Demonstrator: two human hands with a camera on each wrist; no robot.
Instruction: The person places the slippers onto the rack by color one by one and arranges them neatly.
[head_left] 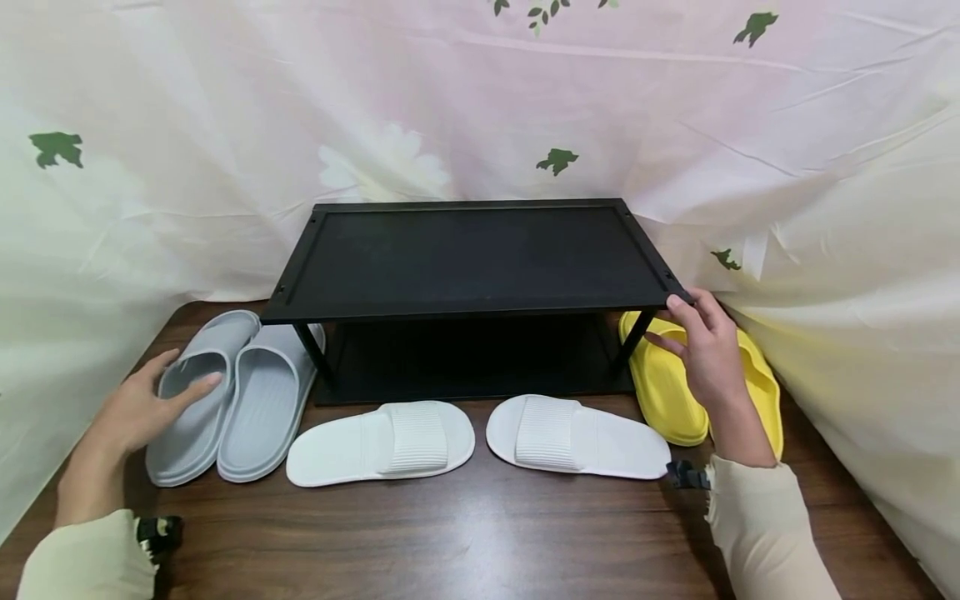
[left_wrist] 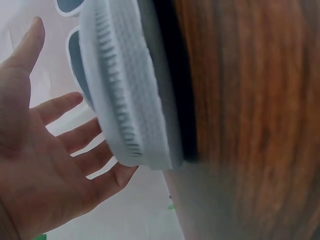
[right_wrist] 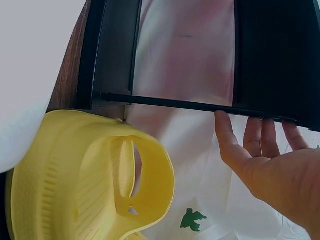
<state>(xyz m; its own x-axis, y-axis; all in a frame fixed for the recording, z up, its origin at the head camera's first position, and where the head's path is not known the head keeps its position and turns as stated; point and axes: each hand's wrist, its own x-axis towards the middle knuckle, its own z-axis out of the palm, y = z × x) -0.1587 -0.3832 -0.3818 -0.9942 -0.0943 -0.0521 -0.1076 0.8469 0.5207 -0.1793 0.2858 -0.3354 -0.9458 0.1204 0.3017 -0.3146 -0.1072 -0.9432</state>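
In the head view a black two-tier shoe rack (head_left: pixel 468 258) stands at the back middle. My right hand (head_left: pixel 708 354) holds its front right corner, fingertips against the outer edge and thumb by the top of the leg (right_wrist: pixel 170 102). On the left, my left hand (head_left: pixel 142 404) is spread around the outer side of a grey slipper (head_left: pixel 183 446), thumb across its opening. The left wrist view shows the fingers (left_wrist: pixel 82 135) apart, their tips close by the sole. Another grey slipper (head_left: pixel 258 408) lies alongside.
Two white slippers, one at left (head_left: pixel 337 450) and one at right (head_left: pixel 622 442), lie before the rack with toes facing each other. Yellow slippers (head_left: pixel 667 392) sit under my right hand, beside the rack. Patterned cloth (head_left: pixel 480 100) hangs behind and along both sides of the wooden surface (head_left: pixel 420 542).
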